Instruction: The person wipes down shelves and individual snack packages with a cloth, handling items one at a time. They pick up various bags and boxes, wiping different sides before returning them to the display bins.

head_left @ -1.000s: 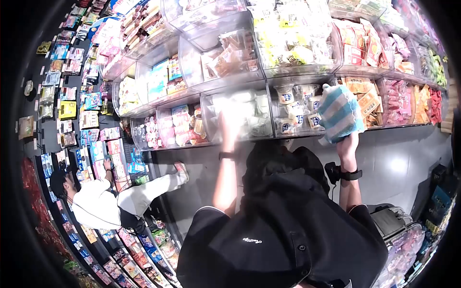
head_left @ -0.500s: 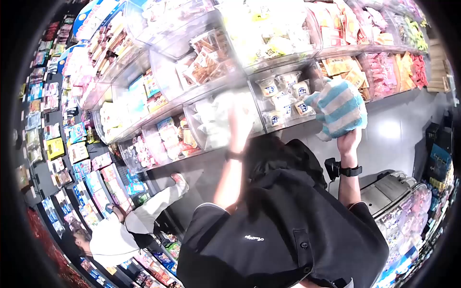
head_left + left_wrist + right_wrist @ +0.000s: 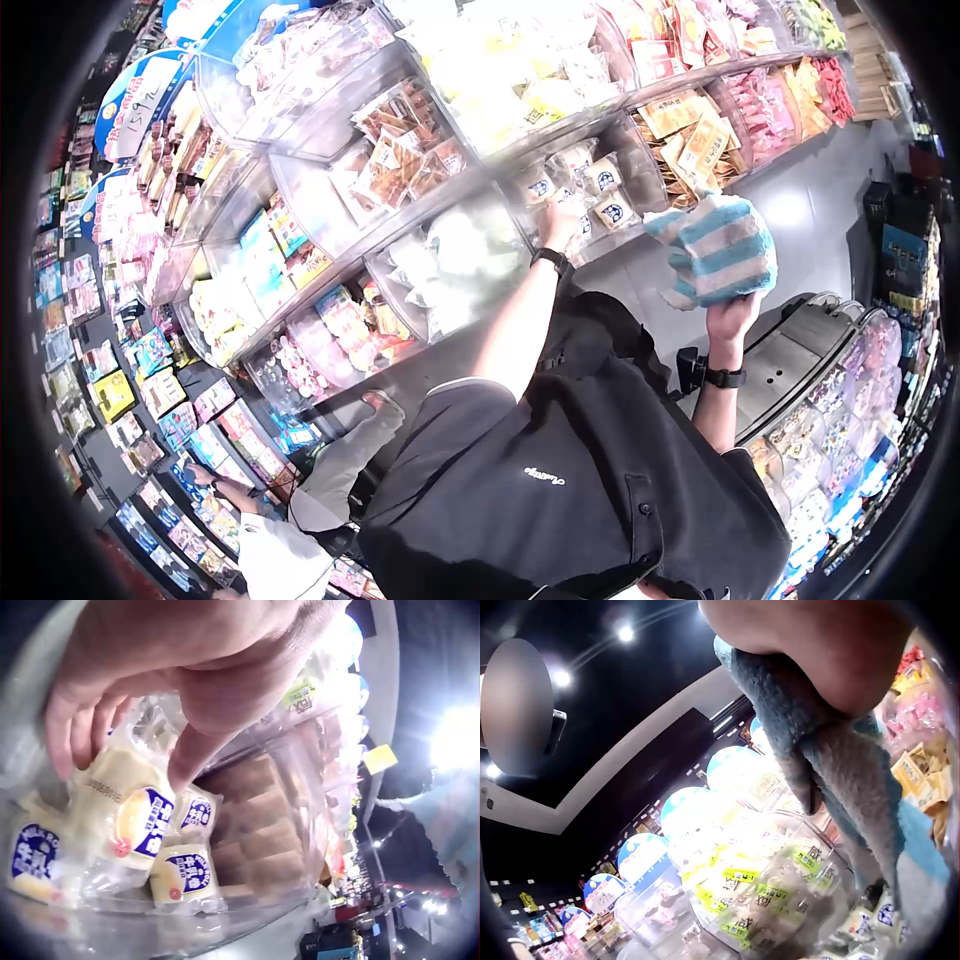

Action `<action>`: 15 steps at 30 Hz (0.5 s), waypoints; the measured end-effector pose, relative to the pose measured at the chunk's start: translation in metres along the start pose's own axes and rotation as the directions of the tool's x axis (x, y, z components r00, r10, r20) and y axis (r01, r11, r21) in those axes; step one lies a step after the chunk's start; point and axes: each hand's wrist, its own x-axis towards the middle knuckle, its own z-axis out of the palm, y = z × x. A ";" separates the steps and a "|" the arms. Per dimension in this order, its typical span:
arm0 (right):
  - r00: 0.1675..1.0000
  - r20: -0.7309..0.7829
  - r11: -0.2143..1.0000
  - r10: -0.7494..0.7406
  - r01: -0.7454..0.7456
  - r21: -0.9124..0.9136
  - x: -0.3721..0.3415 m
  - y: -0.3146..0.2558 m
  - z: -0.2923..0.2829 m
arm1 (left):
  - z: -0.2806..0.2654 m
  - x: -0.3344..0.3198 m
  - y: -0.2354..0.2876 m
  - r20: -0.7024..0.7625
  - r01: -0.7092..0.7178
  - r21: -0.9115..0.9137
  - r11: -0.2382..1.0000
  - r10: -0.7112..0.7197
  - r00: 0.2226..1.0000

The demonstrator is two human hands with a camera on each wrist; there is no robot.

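One wrapped cake roll (image 3: 124, 810) lies between the thumb and fingers of the left hand (image 3: 562, 228), which reaches down into a clear plastic bin (image 3: 150, 937) at about one o'clock from the middle of the head view. In the left wrist view the thumb presses the wrapper at two o'clock, while the fingers curl down along the opposite edge at ten o'clock, so the grasp is partly closed, about as wide as the roll; how firmly it pinches I cannot tell. Other rolls (image 3: 185, 877) crowd close by, at three, five and eight o'clock from this one. The right hand (image 3: 733, 322) is well apart, at four o'clock from the left, and grips a blue-and-white striped cloth (image 3: 720, 250) that hides most of its fingers; one finger shows beneath a fold in the right wrist view. Flat tan packets (image 3: 700, 145) fill the compartment at two o'clock from the left hand, and pale packets (image 3: 450, 255) sit at eight o'clock. The step in hand looks like taking hold of the roll inside the bin. From this pose, the next move would seem to call for a snug but gentle pinch, since the filling looks soft and the wrapper slippery, and for a straight rise past the bin's wall and the neighbouring rolls.
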 end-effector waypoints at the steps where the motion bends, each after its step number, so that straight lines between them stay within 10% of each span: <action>1: 1.000 -0.006 1.000 -0.008 0.007 -0.012 -0.002 0.001 -0.002 | 0.001 0.000 0.002 0.005 -0.023 0.024 0.999 0.023 1.000; 9: 0.999 -0.034 0.999 0.023 -0.023 0.023 -0.013 0.016 0.006 | -0.083 -0.059 0.104 0.021 -0.306 0.193 0.932 0.308 0.951; 15: 0.942 0.327 0.996 0.079 -0.065 -0.053 -0.015 0.048 0.019 | -0.173 -0.122 0.152 0.278 -0.119 -0.700 0.704 0.422 0.863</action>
